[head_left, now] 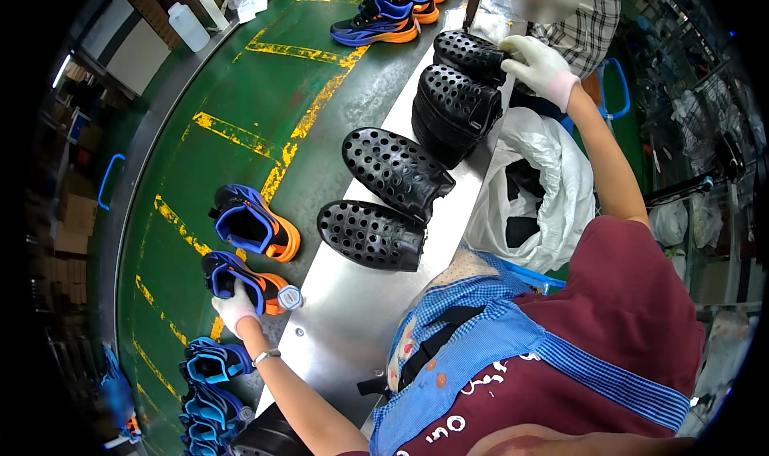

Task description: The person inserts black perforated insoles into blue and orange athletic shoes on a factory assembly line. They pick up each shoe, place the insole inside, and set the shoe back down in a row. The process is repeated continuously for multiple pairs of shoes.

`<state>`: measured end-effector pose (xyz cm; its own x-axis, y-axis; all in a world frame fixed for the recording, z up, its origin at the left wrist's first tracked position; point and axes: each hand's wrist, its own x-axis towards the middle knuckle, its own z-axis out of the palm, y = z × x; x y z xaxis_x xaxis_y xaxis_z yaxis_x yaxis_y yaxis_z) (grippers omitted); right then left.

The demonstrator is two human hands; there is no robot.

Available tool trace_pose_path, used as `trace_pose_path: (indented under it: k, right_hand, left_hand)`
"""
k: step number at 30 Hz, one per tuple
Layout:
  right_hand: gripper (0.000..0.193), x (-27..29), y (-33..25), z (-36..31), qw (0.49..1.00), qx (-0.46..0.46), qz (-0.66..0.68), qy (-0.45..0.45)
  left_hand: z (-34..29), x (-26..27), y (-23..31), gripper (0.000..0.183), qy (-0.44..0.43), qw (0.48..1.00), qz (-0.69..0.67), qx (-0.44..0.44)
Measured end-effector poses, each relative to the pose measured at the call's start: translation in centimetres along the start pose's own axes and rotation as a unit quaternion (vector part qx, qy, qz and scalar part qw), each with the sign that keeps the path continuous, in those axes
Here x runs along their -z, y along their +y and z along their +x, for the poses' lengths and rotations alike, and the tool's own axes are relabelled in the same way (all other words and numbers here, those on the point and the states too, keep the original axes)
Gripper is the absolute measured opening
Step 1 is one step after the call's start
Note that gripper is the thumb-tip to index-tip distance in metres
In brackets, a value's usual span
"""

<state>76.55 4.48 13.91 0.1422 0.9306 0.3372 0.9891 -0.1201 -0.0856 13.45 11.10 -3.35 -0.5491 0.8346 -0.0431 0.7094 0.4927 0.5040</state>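
Note:
My left hand (235, 306), in a white glove, grips the side of a black and blue sneaker (268, 283) with an orange sole, its fingertips at the shoe's opening. Just beyond it lies a matching sneaker (272, 230). Off to the upper right, my gloved right hand (541, 70) has its fingers closed on the heel end of a black perforated shoe tree (469, 54). That one is beside a stack of similar shoe trees (455, 108) on the metal ledge (320, 336). Two more, a shoe tree (392, 168) and another shoe tree (372, 233), rest nearer me.
The green conveyor belt (240, 96) with yellow markings carries orange-soled sneakers (376, 22) at the far end and light-blue sneakers (210, 396) at lower left. A white bag (553, 176) with dark contents stands right of the ledge. Another person (577, 16) works at top right.

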Motion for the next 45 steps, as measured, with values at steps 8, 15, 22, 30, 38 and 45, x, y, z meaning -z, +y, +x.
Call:
trace_pose_path:
  k: [8, 15, 22, 30, 38, 45]
  right_hand:
    - [0.044, -1.1, -1.6, 1.0, 0.998, 0.035, -0.053, 0.024]
    - [0.043, -1.4, -1.3, 0.6, 0.995, 0.083, -0.046, 0.043]
    - [0.044, -1.1, -1.9, 0.2, 0.996, 0.074, -0.057, 0.012]
    - [0.045, 0.9, -1.8, -0.4, 0.995, 0.084, -0.038, 0.040]
    - [0.043, 4.8, -10.6, -1.6, 0.958, 0.173, 0.116, 0.195]
    - [0.040, 3.2, -25.2, -3.8, 0.842, 0.411, 0.350, -0.009]
  left_hand:
    - [0.0, 0.8, -3.0, 0.066, -0.049, 0.989, -0.084, -0.114]
    - [-5.4, 1.0, -4.3, 0.058, 0.009, 0.982, -0.138, -0.128]
    - [-6.6, 2.3, -5.3, 0.049, 0.065, 0.974, -0.167, -0.140]
    - [-9.1, 5.8, -2.4, 0.043, 0.117, 0.966, -0.148, -0.178]
    - [-10.6, 7.5, 1.9, 0.037, 0.181, 0.906, -0.266, -0.276]
    - [-15.9, 8.1, 11.0, 0.105, -0.310, 0.663, -0.611, -0.300]
